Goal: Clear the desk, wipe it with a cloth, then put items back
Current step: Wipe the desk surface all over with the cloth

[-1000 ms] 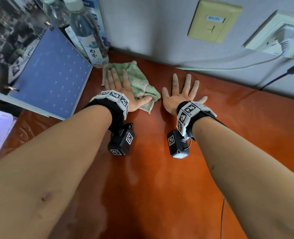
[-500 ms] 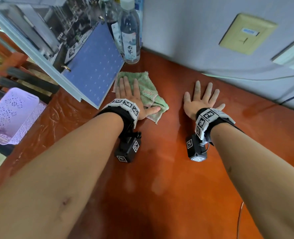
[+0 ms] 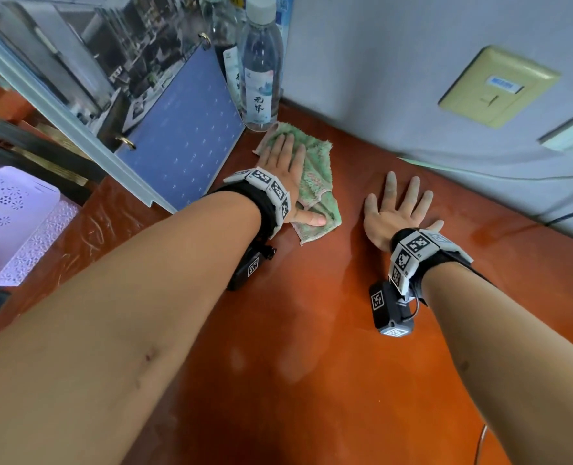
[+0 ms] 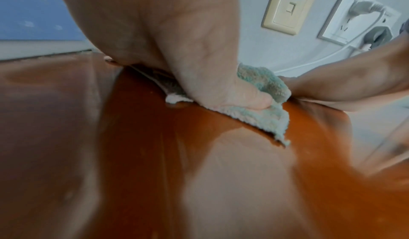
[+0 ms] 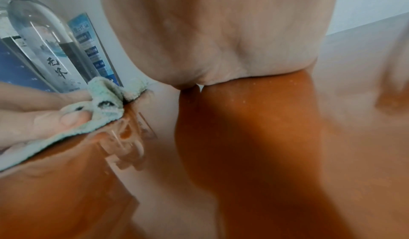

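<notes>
A crumpled green cloth (image 3: pixel 315 182) (image 4: pixel 263 116) (image 5: pixel 104 106) lies on the glossy orange-brown desk (image 3: pixel 312 330) near the back wall. My left hand (image 3: pixel 285 169) lies flat on the cloth with straight fingers, and its thumb presses the cloth's near corner. My right hand (image 3: pixel 395 209) rests palm down on the bare desk just right of the cloth, fingers spread and holding nothing. Two clear water bottles (image 3: pixel 259 68) (image 5: pixel 44 41) stand at the back, just beyond the cloth.
A blue-backed framed board (image 3: pixel 181 129) leans at the back left beside the bottles. A lilac perforated basket (image 3: pixel 13 226) sits off the desk's left edge. A beige wall plate (image 3: pixel 496 85), a white socket (image 4: pixel 358 15) and cables line the wall at right.
My left hand has pushed the cloth back and left, close up to the bottles. The right hand stays flat on the desk.
</notes>
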A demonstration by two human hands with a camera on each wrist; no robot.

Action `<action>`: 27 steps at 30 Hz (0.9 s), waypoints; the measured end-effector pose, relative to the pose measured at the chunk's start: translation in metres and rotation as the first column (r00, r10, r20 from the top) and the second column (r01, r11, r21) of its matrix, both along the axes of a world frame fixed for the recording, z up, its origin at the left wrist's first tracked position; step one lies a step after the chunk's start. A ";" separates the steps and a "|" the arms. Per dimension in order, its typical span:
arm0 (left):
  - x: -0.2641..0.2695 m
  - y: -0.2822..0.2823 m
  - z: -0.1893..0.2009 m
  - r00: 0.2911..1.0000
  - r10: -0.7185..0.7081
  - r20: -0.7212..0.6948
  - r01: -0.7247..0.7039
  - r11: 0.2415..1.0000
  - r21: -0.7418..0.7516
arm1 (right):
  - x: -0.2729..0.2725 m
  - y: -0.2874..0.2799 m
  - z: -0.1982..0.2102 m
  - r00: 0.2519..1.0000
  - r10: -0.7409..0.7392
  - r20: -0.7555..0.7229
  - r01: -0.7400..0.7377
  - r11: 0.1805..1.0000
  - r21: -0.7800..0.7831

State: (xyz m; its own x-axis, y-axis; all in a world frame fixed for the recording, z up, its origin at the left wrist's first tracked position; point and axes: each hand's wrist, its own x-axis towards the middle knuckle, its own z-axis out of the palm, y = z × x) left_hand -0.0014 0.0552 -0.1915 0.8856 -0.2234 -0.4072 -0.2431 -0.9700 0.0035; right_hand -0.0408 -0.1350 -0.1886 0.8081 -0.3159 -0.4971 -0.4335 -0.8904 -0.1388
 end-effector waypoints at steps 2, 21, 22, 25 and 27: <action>0.008 -0.003 0.000 1.000 -0.017 0.009 0.017 1.000 -0.007 | 0.000 0.000 0.001 1.000 -0.006 -0.003 0.006 1.000 -0.002; 0.062 -0.054 -0.009 0.935 0.332 0.122 -0.307 0.934 -0.182 | 0.004 -0.004 -0.003 1.000 -0.027 0.000 0.027 0.997 0.075; 0.061 -0.054 -0.009 0.936 0.331 0.122 -0.307 0.934 -0.181 | 0.004 -0.004 -0.003 1.000 -0.027 0.001 0.027 0.997 0.075; 0.057 -0.053 -0.011 0.937 0.319 0.140 -0.295 0.940 -0.170 | 0.005 -0.003 -0.004 1.000 -0.023 0.006 0.022 0.997 0.070; 0.050 -0.052 -0.014 0.942 0.301 0.149 -0.274 0.945 -0.180 | 0.005 -0.004 -0.004 1.000 -0.020 0.005 0.019 0.998 0.065</action>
